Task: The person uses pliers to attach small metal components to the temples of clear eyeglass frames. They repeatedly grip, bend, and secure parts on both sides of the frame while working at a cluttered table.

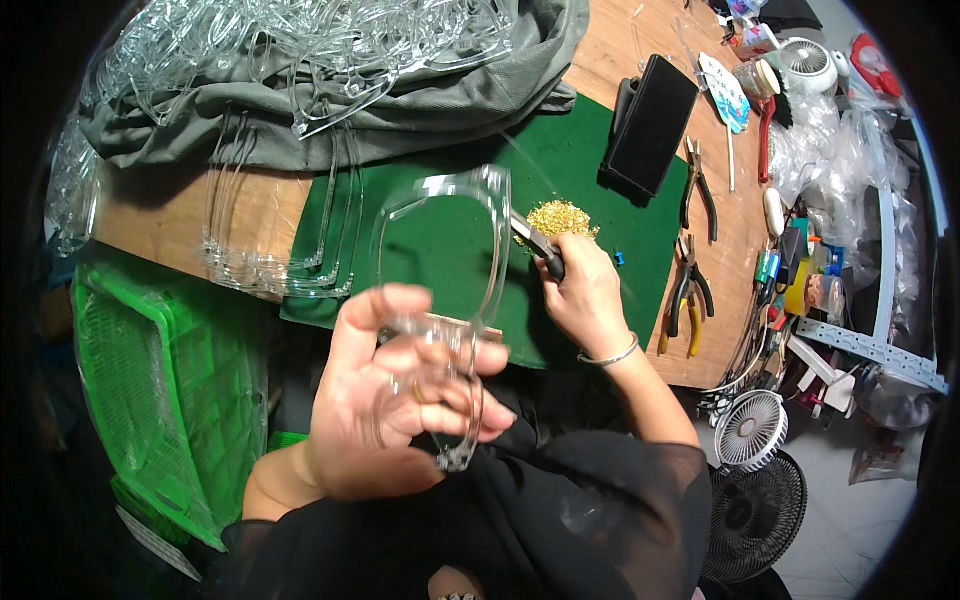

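Note:
My left hand (365, 420) is raised near the middle, its fingers curled round a clear plastic eyeglass frame (503, 230). One large rim stands up above the fingers and the other hangs across them; motion blurs both a little. Over the green mat (440, 250), my right hand (592, 300) is closed on pliers (545, 250) with a metal nose and dark handle, mostly hidden by the fingers. The nose lies beside a small heap of tiny gold-coloured parts (560, 217). Several clear eyeglass frames (275, 270) stand in a row at the mat's left side.
A large pile of clear frames (330, 50) rests on grey cloth (420, 125) at the back. Right of the mat lie a black phone (655, 125), black-handled pliers (700, 190) and yellow-and-black pliers (687, 300). Green crates (165, 400) stand left; small fans (750, 430) are at right.

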`<state>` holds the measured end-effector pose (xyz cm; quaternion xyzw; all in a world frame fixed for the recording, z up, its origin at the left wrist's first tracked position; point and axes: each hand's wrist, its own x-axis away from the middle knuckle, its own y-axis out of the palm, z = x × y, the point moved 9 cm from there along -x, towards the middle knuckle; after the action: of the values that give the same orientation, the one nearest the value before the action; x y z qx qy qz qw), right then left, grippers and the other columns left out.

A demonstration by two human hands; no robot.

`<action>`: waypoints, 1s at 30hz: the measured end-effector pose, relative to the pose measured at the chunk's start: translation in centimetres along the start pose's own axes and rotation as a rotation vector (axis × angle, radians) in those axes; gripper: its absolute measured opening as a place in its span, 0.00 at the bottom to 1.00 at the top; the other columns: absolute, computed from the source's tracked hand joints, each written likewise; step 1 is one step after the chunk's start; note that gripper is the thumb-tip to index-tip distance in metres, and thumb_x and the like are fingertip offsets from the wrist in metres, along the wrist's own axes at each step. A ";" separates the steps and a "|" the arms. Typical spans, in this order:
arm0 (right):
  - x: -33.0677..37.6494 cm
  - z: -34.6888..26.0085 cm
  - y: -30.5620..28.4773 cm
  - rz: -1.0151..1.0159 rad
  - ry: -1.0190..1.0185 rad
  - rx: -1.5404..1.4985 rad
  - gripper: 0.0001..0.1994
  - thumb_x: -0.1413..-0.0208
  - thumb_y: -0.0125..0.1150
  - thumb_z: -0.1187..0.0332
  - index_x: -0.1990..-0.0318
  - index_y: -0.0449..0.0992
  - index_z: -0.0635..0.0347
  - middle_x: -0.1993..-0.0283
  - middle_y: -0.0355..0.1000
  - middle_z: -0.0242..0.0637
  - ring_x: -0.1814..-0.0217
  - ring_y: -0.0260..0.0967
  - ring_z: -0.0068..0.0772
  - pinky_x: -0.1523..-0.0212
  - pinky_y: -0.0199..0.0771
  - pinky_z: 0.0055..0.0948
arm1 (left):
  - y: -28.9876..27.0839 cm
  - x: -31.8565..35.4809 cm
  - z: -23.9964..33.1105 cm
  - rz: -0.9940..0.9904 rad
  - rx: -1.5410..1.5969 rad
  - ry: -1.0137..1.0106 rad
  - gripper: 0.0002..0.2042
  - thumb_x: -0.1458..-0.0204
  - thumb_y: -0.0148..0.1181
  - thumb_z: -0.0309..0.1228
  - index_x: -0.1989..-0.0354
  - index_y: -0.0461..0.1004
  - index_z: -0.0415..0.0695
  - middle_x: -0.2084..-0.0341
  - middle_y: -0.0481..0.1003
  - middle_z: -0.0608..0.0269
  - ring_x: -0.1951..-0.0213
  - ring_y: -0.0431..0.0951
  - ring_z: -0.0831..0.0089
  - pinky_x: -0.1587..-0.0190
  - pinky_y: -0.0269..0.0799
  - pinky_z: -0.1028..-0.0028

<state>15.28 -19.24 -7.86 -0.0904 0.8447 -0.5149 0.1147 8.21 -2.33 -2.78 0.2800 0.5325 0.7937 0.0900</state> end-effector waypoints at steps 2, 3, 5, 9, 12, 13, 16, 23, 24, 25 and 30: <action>0.1 0.0 0.1 0.038 0.004 0.010 0.07 0.55 0.59 0.73 0.68 0.68 0.62 0.72 0.66 0.43 0.67 0.65 0.47 0.66 0.63 0.39 | 0.5 0.8 0.5 -0.143 -0.314 0.033 0.27 0.54 0.64 0.30 0.51 0.52 0.44 0.54 0.67 0.39 0.62 0.76 0.53 0.56 0.74 0.58; 0.0 -0.2 0.3 0.020 0.008 0.021 0.07 0.55 0.59 0.73 0.68 0.68 0.62 0.71 0.65 0.43 0.67 0.65 0.47 0.66 0.63 0.38 | 0.4 1.1 0.3 -0.166 -0.235 0.025 0.19 0.51 0.61 0.36 0.58 0.58 0.42 0.54 0.67 0.40 0.62 0.77 0.55 0.56 0.73 0.60; -0.2 -0.5 0.6 -0.016 0.016 0.044 0.07 0.55 0.59 0.73 0.68 0.68 0.61 0.71 0.65 0.42 0.66 0.65 0.46 0.66 0.62 0.37 | -0.4 0.9 -0.2 -0.086 -0.306 0.012 0.18 0.48 0.56 0.40 0.73 0.64 0.36 0.61 0.68 0.30 0.68 0.77 0.45 0.66 0.78 0.56; -0.2 -0.5 1.2 -0.018 0.024 0.079 0.09 0.58 0.59 0.74 0.67 0.70 0.60 0.70 0.66 0.40 0.66 0.66 0.43 0.64 0.61 0.35 | 0.3 0.4 -1.9 -0.163 -0.515 -0.089 0.17 0.41 0.45 0.39 0.74 0.66 0.37 0.60 0.70 0.35 0.68 0.78 0.57 0.60 0.74 0.64; -0.2 -0.2 1.1 -0.031 0.036 0.053 0.08 0.57 0.60 0.73 0.67 0.69 0.60 0.70 0.66 0.41 0.66 0.65 0.44 0.65 0.60 0.36 | 0.2 0.1 -3.3 -0.131 -0.577 -0.234 0.09 0.41 0.42 0.32 0.60 0.62 0.38 0.59 0.71 0.46 0.66 0.77 0.68 0.61 0.72 0.71; -0.1 -0.1 0.9 -0.037 0.040 0.029 0.08 0.56 0.60 0.73 0.67 0.69 0.61 0.70 0.66 0.41 0.67 0.65 0.45 0.65 0.61 0.36 | 0.3 0.0 -3.2 -0.104 -0.530 -0.226 0.11 0.41 0.44 0.30 0.55 0.59 0.37 0.60 0.71 0.51 0.66 0.76 0.72 0.61 0.71 0.75; 0.2 -1.0 -1.5 -0.020 0.103 -0.322 0.05 0.54 0.57 0.77 0.69 0.68 0.63 0.73 0.66 0.42 0.72 0.66 0.43 0.70 0.66 0.33 | 0.0 -0.1 -3.3 -0.084 -0.492 -0.234 0.20 0.42 0.46 0.28 0.44 0.52 0.36 0.59 0.70 0.55 0.67 0.75 0.76 0.62 0.70 0.79; 1.4 -9.8 -8.4 0.153 -0.359 -0.511 0.11 0.65 0.67 0.75 0.73 0.70 0.60 0.76 0.68 0.32 0.75 0.65 0.31 0.70 0.65 0.27 | 1.0 -0.2 -4.2 -0.155 -0.385 -0.244 0.25 0.49 0.47 0.18 0.41 0.49 0.37 0.54 0.65 0.54 0.63 0.73 0.76 0.60 0.72 0.77; 1.6 -10.1 -8.3 0.175 -0.412 -0.488 0.12 0.66 0.68 0.73 0.73 0.70 0.59 0.76 0.67 0.31 0.75 0.65 0.31 0.71 0.64 0.27 | 0.9 0.0 -4.3 -0.146 -0.400 -0.249 0.26 0.50 0.47 0.16 0.41 0.49 0.37 0.55 0.66 0.53 0.64 0.74 0.74 0.60 0.72 0.75; 1.7 -10.2 -8.1 0.171 -0.441 -0.506 0.12 0.64 0.69 0.73 0.72 0.71 0.59 0.76 0.68 0.32 0.75 0.66 0.31 0.71 0.64 0.27 | 0.8 0.1 -4.3 -0.137 -0.414 -0.255 0.26 0.51 0.46 0.15 0.42 0.48 0.37 0.56 0.66 0.52 0.64 0.75 0.71 0.59 0.73 0.73; 2.4 -9.7 -7.7 0.179 -0.482 -0.573 0.08 0.57 0.66 0.73 0.70 0.72 0.59 0.75 0.69 0.33 0.75 0.67 0.31 0.71 0.65 0.29 | 1.0 0.5 -4.3 -0.160 -0.482 -0.268 0.25 0.50 0.48 0.17 0.42 0.48 0.34 0.51 0.61 0.51 0.57 0.71 0.72 0.60 0.72 0.77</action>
<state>10.46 -15.16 3.07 -0.1629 0.9078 -0.2099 0.3244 5.66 -5.94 -2.85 0.3097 0.3320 0.8439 0.2859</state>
